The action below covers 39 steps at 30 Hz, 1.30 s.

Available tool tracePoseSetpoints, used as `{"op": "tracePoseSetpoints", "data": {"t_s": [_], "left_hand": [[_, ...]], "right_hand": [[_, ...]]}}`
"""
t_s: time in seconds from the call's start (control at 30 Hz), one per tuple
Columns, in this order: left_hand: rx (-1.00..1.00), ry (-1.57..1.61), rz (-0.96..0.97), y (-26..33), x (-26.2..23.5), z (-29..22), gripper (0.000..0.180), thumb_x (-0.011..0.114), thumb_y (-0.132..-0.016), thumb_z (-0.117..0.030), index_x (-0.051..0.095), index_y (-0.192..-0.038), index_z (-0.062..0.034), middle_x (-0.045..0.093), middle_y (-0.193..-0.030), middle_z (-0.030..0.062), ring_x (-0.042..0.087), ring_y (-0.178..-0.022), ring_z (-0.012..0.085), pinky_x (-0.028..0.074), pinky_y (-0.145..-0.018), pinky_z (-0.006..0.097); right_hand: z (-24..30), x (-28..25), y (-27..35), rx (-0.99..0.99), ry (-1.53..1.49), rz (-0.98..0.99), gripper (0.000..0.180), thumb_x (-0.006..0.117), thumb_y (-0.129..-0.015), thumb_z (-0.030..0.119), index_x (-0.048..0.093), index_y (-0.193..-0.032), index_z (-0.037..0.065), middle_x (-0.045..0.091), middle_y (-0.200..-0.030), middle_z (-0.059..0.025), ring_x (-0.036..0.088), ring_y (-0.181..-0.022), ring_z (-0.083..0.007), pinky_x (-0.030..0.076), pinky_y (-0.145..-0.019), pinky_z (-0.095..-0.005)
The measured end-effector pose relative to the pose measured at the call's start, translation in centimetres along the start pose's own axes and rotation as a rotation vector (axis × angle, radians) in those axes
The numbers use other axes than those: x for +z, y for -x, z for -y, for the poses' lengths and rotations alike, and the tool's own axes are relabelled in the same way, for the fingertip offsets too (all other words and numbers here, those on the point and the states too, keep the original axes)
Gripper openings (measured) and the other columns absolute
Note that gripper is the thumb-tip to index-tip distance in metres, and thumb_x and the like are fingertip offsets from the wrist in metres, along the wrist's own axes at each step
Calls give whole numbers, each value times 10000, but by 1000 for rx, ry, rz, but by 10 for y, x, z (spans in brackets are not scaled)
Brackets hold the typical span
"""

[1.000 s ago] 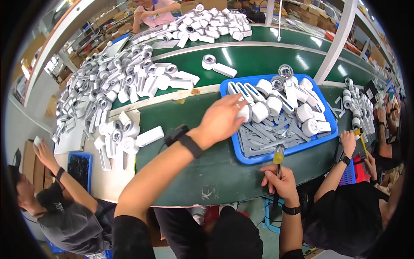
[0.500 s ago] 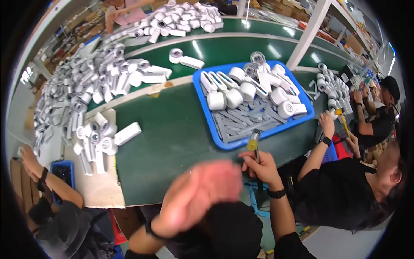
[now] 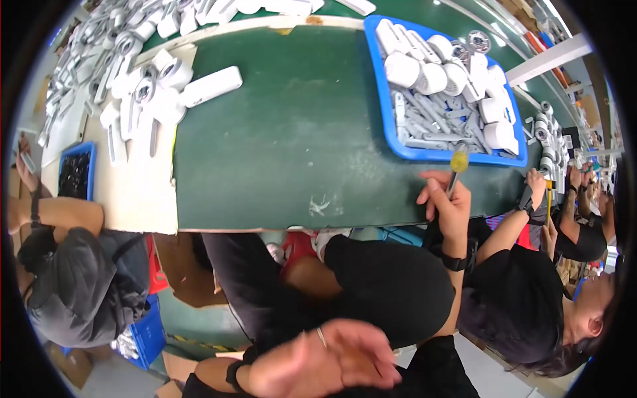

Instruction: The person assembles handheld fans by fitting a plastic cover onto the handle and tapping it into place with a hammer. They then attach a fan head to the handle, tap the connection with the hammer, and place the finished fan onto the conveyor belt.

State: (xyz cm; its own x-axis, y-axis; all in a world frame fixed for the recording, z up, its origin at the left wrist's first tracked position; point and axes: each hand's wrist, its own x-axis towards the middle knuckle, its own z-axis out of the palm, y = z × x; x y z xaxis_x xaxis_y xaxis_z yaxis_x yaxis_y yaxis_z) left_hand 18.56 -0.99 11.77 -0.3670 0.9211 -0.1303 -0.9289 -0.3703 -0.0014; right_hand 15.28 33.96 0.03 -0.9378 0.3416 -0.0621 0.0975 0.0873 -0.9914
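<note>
My left hand (image 3: 328, 361) is low in the picture, over my lap and apart from the table. Its palm is turned up with the fingers spread and slightly bent, holding nothing. At the table's front edge my right hand (image 3: 450, 199) grips a small hammer (image 3: 459, 159) by its thin shaft. The hammer's yellow head points up, just in front of a blue tray (image 3: 406, 151). Inside the tray lie white round-headed plastic housings (image 3: 403, 69) with handles, and loose grey strips (image 3: 431, 119).
Several white housings (image 3: 159, 99) lie on cardboard (image 3: 149, 199) at the left of the green table (image 3: 285, 132), with a larger heap behind them. A blue bin (image 3: 91, 166) holds dark parts. Co-workers sit close at my left and right; the right one (image 3: 524, 272) holds a hammer.
The view has tilted down and shifted. My left hand has dropped from in front of the table edge to over my lap. My right hand still grips the hammer beside the tray.
</note>
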Motion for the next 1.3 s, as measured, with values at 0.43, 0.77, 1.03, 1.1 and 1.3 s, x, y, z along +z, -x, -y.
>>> {"op": "tracePoseSetpoints", "data": {"t_s": [0.43, 0.77, 1.03, 1.1, 1.3], "left_hand": [[610, -334, -994, 74, -203, -19, 374, 486, -1118, -362, 654, -1195, -37, 639, -885, 32, 603, -826, 171, 475, -770, 332], [845, -259, -1338, 184, -326, 1, 163, 568, -1036, -145, 679, -1120, -60, 630, -821, 24, 568, -663, 112, 487, -588, 277], [654, -313, -1491, 209, -377, 48, 329, 556, -1018, -171, 630, -1302, -24, 729, -1052, 86, 662, -803, 158, 545, -689, 302], [664, -283, -1511, 220, -396, 70, 358, 542, -1015, -163, 613, -1335, -19, 731, -1094, 104, 671, -828, 171, 554, -703, 309], [742, -15, -1517, 255, -460, 114, 284, 513, -1037, -153, 659, -1240, -20, 737, -1009, 99, 657, -762, 182, 547, -645, 323]], "right_hand": [[-27, -46, 6, -55, 84, -65, 282, 572, -1086, 142, 657, -1289, -35, 665, -802, -51, 448, -507, -41, 313, -476, -194], [-33, -33, -8, -44, 181, -82, 299, 577, -1096, 194, 661, -1310, 2, 616, -803, -1, 404, -526, -14, 273, -462, -193], [-86, -84, -46, -99, 220, -81, 332, 585, -1103, 251, 658, -1364, 60, 584, -794, 38, 334, -542, -10, 247, -505, -191], [-35, -54, -32, -149, 509, -68, 212, 679, -1043, 151, 706, -1165, -20, 732, -854, -88, 504, -612, -88, 370, -529, -246], [-38, -87, -52, -123, 523, -49, 252, 716, -1017, 145, 704, -1201, -26, 739, -895, -126, 540, -648, -118, 396, -540, -255]]}}
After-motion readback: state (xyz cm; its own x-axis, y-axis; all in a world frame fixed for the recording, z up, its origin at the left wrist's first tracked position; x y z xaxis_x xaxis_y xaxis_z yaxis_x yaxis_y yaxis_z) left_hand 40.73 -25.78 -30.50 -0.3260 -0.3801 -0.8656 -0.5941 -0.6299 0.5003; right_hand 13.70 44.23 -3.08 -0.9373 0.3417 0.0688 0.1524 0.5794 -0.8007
